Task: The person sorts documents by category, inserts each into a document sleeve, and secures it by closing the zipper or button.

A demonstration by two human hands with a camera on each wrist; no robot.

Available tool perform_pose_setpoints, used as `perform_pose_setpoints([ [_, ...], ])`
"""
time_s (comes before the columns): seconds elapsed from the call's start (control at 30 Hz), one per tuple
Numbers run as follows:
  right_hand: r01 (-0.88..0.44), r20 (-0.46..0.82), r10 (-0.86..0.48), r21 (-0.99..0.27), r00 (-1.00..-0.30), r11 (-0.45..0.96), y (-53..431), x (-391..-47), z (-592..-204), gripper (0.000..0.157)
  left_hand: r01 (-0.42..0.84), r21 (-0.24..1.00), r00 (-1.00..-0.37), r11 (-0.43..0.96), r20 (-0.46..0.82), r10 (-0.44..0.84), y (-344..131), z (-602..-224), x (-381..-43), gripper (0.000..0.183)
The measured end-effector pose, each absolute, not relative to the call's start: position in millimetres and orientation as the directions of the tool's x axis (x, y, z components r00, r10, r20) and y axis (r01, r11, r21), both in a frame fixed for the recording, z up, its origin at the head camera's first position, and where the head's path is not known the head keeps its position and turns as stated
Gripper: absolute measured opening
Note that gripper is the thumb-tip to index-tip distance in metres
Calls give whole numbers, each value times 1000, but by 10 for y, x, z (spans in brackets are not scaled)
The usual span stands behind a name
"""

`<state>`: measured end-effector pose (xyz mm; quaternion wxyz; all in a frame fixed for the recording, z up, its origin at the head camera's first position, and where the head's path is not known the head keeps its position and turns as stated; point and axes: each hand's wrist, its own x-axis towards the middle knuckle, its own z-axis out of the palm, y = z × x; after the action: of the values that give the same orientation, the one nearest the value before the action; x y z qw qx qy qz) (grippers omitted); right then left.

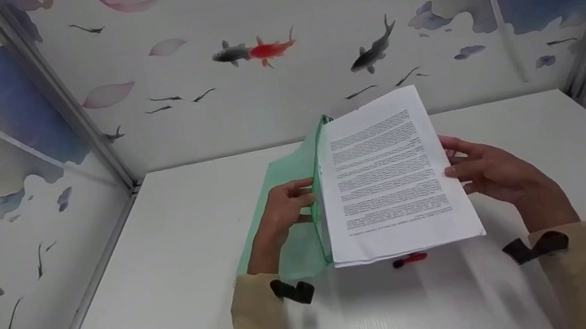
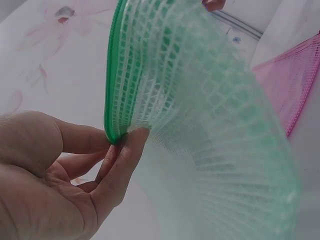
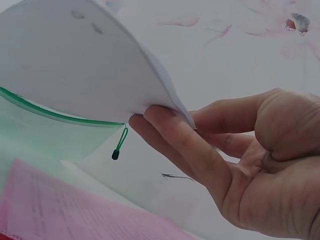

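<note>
A green mesh zipper bag (image 1: 285,173) is tilted up above the table, its zippered mouth facing right. My left hand (image 1: 284,208) pinches the green zipper edge (image 2: 111,100) between thumb and fingers. A stack of printed papers (image 1: 386,178) stands at that mouth, its left edge along the zipper. With thumb and fingers, my right hand (image 1: 493,171) pinches the right edge of the stack. A green cord zipper pull (image 3: 120,142) with a dark tip dangles from the bag's edge.
Beneath the papers lies a pink mesh bag (image 3: 75,210) with a printed sheet in it. A small red and black piece (image 1: 410,259) peeks out under the stack. The white table (image 1: 161,308) is bounded by walls (image 1: 303,84) printed with fish and petals.
</note>
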<state>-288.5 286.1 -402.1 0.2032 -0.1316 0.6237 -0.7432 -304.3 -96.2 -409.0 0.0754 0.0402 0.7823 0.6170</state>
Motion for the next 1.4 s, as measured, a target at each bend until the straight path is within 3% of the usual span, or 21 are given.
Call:
perform_pose_setpoints([
  [0.43, 153, -131, -367, -988, -921, -32, 2844, -2827, -3939, 77, -9, 963, -974, 270, -69, 216, -944, -4094, -3010, 36],
  [1.4, 47, -113, -327, -978, -938, 204, 2618, -2664, -3676, 73, -38, 915, -958, 402, -148, 247, -788, -4060, -2912, 38],
])
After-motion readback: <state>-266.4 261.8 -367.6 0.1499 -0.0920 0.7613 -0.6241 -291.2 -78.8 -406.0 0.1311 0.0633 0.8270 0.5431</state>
